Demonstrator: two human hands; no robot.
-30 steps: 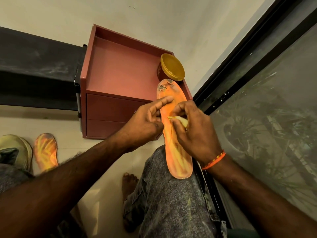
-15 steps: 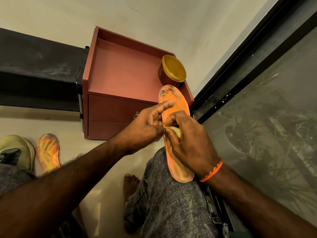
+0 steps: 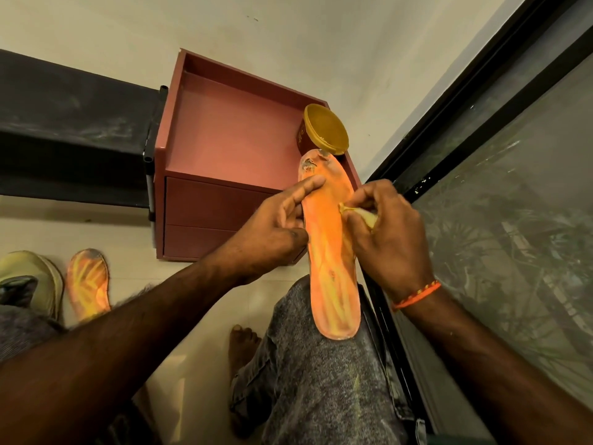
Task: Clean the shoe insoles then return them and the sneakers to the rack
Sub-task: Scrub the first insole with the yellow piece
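- The single head-worn wide-angle camera is looking steeply down from close above the person's lap.
- It is facing a red cabinet at upper centre, with a window filling the right of the frame.

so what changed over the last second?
The right hand, pinching the yellowish cloth, slid from the middle of the held insole out to its right edge. The left hand keeps gripping the left edge. The second insole, sneaker and jar stayed put.
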